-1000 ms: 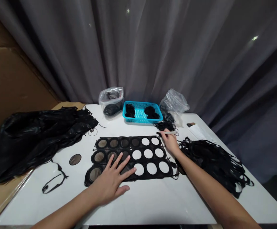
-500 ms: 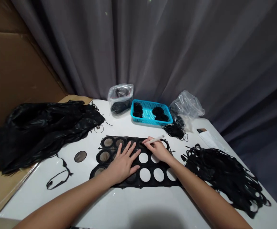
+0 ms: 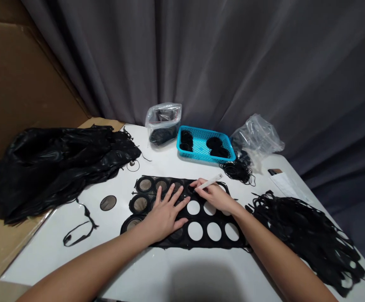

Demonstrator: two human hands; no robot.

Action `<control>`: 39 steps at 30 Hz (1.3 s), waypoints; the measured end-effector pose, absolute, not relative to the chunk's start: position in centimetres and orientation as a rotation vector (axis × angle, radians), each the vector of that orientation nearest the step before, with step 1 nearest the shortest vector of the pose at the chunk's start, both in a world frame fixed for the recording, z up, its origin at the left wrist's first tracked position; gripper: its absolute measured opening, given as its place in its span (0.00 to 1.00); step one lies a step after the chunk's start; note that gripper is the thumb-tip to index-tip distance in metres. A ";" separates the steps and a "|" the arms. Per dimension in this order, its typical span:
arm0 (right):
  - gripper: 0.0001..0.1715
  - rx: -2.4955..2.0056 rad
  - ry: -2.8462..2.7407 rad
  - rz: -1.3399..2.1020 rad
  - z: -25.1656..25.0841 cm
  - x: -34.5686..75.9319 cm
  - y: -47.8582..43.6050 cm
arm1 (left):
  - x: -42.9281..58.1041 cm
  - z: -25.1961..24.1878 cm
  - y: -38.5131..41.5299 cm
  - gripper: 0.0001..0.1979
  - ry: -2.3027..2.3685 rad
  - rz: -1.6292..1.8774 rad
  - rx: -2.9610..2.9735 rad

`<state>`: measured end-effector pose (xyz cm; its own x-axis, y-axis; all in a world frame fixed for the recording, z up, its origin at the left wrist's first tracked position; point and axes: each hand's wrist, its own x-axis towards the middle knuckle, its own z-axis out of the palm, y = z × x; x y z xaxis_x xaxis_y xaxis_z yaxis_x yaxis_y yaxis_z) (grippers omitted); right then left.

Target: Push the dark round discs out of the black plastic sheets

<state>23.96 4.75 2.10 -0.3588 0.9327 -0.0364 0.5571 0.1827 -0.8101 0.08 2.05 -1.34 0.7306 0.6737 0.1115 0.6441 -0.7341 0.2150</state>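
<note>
My left hand (image 3: 165, 216) spreads flat, pinning the black perforated sheet (image 3: 214, 244) steady.
My right hand (image 3: 215, 197) pinches a white pen (image 3: 209, 181) at the sheet.

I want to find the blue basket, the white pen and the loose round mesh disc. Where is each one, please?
Blue basket (image 3: 201, 160): head view, on its front rim.
White pen (image 3: 209, 181): head view, on its barrel.
Loose round mesh disc (image 3: 108, 203): head view, on its middle.

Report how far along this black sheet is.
Done: the sheet's left-hand openings look filled with dark see-through discs. In hand: the right hand holds a white pen at the top row, while the left hand lies flat on the sheet. Left: six or so white circles remain unfilled.
</note>
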 end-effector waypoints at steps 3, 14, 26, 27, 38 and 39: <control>0.08 -1.384 -2.030 0.952 1.6 23.8 4.9 | 0.0 -1.4 2.0 0.31 1.066 0.268 2.774; 0.10 -1.312 -2.041 0.911 0.9 23.5 5.2 | 0.1 -1.4 2.0 0.31 1.059 0.249 2.767; 0.09 -1.343 -2.024 0.876 0.9 23.1 5.0 | 0.1 -1.0 2.0 0.32 1.056 0.243 2.758; 0.09 -1.341 -2.017 0.885 0.9 23.1 5.0 | 0.1 -1.0 2.0 0.32 1.057 0.237 2.758; 0.08 -1.364 -2.084 0.657 0.3 22.2 3.8 | 0.1 -1.5 2.0 0.31 1.056 0.288 2.758; 0.08 -1.371 -2.089 0.595 -0.1 21.8 3.3 | 0.1 -1.5 2.0 0.31 1.056 0.276 2.759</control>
